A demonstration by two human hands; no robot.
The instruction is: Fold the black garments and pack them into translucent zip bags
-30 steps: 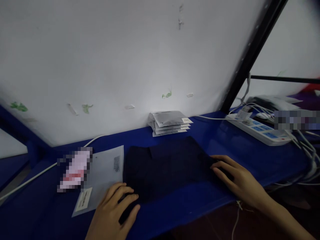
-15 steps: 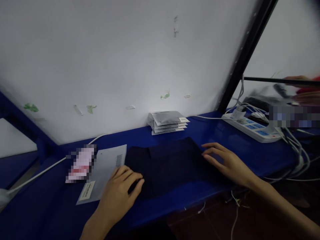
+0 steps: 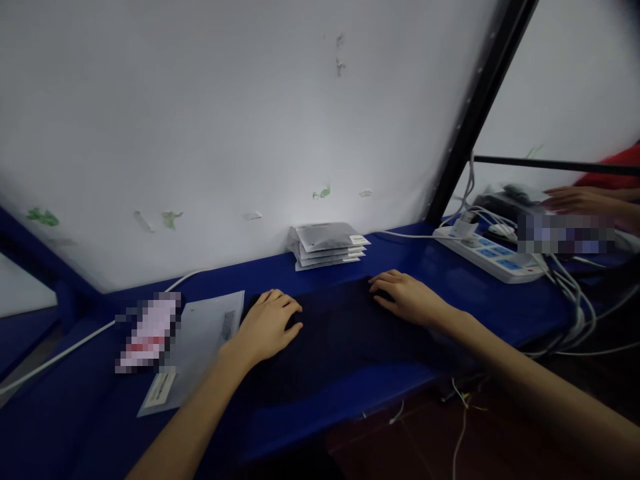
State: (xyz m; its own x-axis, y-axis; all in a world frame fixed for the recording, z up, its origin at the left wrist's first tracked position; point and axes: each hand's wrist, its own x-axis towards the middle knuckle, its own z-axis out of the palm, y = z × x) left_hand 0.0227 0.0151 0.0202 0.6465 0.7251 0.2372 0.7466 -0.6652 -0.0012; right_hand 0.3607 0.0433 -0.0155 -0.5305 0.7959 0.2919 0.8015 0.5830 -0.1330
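Note:
A dark, nearly black piece of cloth (image 3: 333,333) lies spread flat on the blue table (image 3: 407,253); its near edge blends into shadow. My left hand (image 3: 270,325) rests palm down on the cloth's left part, with the fingers stretched out and the thumb apart. On the far right part of the cloth lies my right hand (image 3: 406,297), lightly bent, thumb apart from the fingers. Neither hand grips anything that I can see. Just left of my left hand is a flat frosted plastic bag (image 3: 203,330) with a white label, partly covered by my forearm.
Against the wall stands a stack of several packed frosted bags (image 3: 327,243). A pixelated pink item (image 3: 150,330) lies at the left by a white cable. At the right are a power strip (image 3: 493,255), tangled cables (image 3: 575,303) and another person's hand (image 3: 580,200).
My left hand has slid away from me, farther onto the cloth. My right hand has moved left and away from me onto it. The view has shifted slightly right.

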